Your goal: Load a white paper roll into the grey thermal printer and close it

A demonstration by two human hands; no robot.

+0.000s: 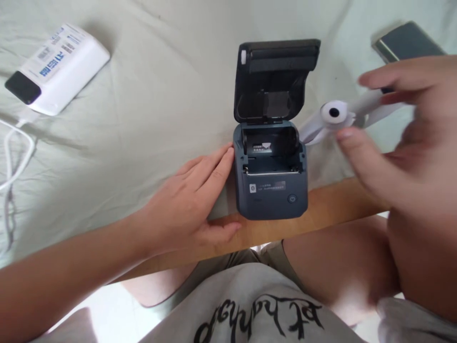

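A small dark blue label printer [271,200] lies on the covered table near its front edge, its black lid [271,76] raised. No roll sits in its compartment. My left hand [200,195] lies along the printer's left side, fingers stretched out and their tips against the casing. Right of the printer is a white paper roll [330,119] with a black centre and loose paper curling out on both sides. My right hand [410,128], slightly blurred, is over the roll with thumb and fingers apart. The thumb tip is by the roll's lower edge; whether it touches is unclear.
A white power bank [67,71] with a white cable [21,157] lies at the upper left. A dark flat device [410,40] sits at the upper right, partly behind my right hand. The table's wooden front edge [335,202] runs just above my lap.
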